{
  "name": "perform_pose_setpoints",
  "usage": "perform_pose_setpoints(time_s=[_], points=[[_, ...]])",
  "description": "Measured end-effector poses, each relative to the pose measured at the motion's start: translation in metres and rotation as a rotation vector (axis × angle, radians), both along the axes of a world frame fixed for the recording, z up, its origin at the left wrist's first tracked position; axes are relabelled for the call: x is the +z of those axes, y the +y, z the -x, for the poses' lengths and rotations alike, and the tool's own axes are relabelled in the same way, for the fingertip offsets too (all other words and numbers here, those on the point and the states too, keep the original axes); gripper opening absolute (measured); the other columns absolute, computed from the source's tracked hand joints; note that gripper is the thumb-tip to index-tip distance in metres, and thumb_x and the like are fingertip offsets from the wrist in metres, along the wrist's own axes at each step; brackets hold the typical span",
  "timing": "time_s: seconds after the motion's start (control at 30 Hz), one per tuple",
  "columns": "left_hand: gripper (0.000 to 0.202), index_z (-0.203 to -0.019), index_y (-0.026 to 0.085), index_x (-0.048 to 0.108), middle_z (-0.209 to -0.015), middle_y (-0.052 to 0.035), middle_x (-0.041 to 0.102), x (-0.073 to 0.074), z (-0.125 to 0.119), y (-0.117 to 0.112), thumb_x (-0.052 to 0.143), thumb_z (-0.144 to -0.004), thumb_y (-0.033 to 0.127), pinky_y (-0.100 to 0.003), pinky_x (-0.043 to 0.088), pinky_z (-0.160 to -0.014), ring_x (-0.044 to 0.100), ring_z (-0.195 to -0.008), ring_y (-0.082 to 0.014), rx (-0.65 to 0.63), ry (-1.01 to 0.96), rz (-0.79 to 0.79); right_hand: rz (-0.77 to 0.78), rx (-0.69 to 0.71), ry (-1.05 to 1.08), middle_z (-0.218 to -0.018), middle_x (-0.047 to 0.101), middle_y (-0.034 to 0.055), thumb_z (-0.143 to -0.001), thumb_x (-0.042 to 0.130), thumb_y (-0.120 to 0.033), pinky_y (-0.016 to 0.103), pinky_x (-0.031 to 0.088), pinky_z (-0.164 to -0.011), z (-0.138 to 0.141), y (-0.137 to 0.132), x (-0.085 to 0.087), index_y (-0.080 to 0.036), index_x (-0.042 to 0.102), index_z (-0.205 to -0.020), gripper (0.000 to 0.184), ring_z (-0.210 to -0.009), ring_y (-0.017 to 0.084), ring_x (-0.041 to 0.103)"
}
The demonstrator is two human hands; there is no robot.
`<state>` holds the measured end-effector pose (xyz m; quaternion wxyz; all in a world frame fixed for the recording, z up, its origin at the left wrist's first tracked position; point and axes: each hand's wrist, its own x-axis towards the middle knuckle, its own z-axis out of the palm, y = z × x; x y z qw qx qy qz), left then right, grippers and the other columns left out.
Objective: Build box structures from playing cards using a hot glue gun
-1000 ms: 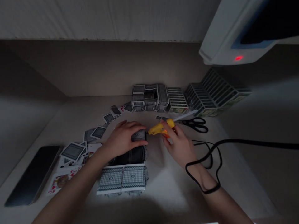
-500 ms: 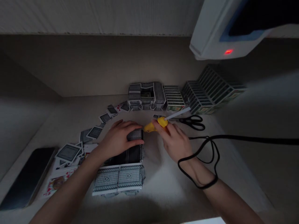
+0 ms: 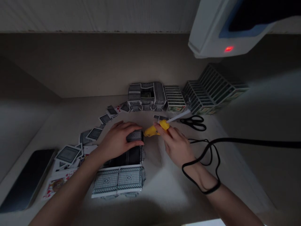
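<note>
In my right hand [image 3: 177, 146] is a yellow glue gun [image 3: 152, 130], with a white glue stick [image 3: 179, 116] jutting from its back. Its nozzle points left, at the upper right edge of a box-like structure made of playing cards [image 3: 117, 179]. My left hand [image 3: 119, 138] grips the far part of that structure, thumb on the near side and fingers over the far side. Patterned card backs cover the structure's near face, and a dark hollow shows in its middle. My left forearm hides part of its left side.
Loose playing cards [image 3: 68, 154] trail along the left, near a black phone [image 3: 27, 180]. Behind stand another card structure [image 3: 147, 97] and stepped card stacks [image 3: 218, 89]. Black scissors [image 3: 194, 122] lie right of the gun. A black cord [image 3: 254, 142] loops over my right wrist. A white device [image 3: 211, 31] overhangs.
The glue gun has shifted very slightly, its nozzle still at the card structure's edge. My left hand keeps its grip. The whole view has moved a little.
</note>
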<state>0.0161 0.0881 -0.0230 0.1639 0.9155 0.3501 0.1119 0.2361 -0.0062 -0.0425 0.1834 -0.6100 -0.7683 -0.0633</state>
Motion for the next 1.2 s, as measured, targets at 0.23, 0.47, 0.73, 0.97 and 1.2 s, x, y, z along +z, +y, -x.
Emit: perform_pose_setpoints(time_s=[0.23, 0.47, 0.73, 0.97, 1.2], points=[[0.053, -0.12, 0.027, 0.058, -0.123, -0.0043, 0.062, 0.0, 0.002, 0.002, 0.057, -0.078, 0.06, -0.044, 0.04, -0.101, 0.056, -0.114, -0.0242, -0.028, -0.012, 0.006, -0.017, -0.1, 0.026, -0.097, 0.061, 0.0093, -0.089, 0.05, -0.026, 0.033, 0.054, -0.066, 0.003, 0.0, -0.005, -0.028, 0.042, -0.139, 0.05, -0.084, 0.023, 0.06], [0.049, -0.125, 0.029, 0.054, -0.126, -0.0042, 0.059, 0.003, 0.005, 0.002, 0.055, -0.083, 0.054, -0.044, 0.04, -0.102, 0.053, -0.116, -0.024, -0.069, 0.008, 0.012, -0.003, -0.056, 0.047, -0.093, 0.06, 0.0086, -0.088, 0.043, -0.013, 0.034, 0.055, -0.073, 0.0, -0.001, -0.007, -0.026, 0.041, -0.14, 0.054, -0.086, 0.022, 0.059], [0.046, -0.126, 0.028, 0.053, -0.128, -0.0046, 0.058, 0.005, 0.003, 0.001, 0.055, -0.085, 0.05, -0.043, 0.039, -0.103, 0.052, -0.118, -0.0238, -0.076, 0.01, 0.021, 0.028, 0.018, 0.133, -0.107, 0.061, 0.0071, -0.082, 0.04, -0.003, 0.035, 0.055, -0.084, -0.006, -0.003, -0.009, -0.029, 0.034, -0.143, 0.066, -0.095, 0.021, 0.059], [0.047, -0.125, 0.028, 0.054, -0.128, -0.0037, 0.059, 0.004, 0.004, 0.001, 0.055, -0.085, 0.051, -0.043, 0.038, -0.103, 0.052, -0.117, -0.0233, -0.067, 0.012, 0.01, 0.055, -0.061, 0.142, -0.107, 0.062, 0.009, -0.085, 0.051, -0.019, 0.033, 0.057, -0.076, 0.0, -0.005, -0.007, -0.025, 0.042, -0.139, 0.055, -0.093, 0.022, 0.063], [0.047, -0.126, 0.028, 0.053, -0.127, -0.0043, 0.058, 0.004, 0.004, 0.001, 0.054, -0.085, 0.052, -0.043, 0.04, -0.102, 0.053, -0.116, -0.0235, -0.07, 0.012, 0.011, 0.08, -0.02, 0.186, -0.109, 0.063, 0.0086, -0.087, 0.045, -0.013, 0.035, 0.056, -0.081, -0.001, -0.004, -0.004, -0.027, 0.04, -0.139, 0.055, -0.098, 0.023, 0.062]])
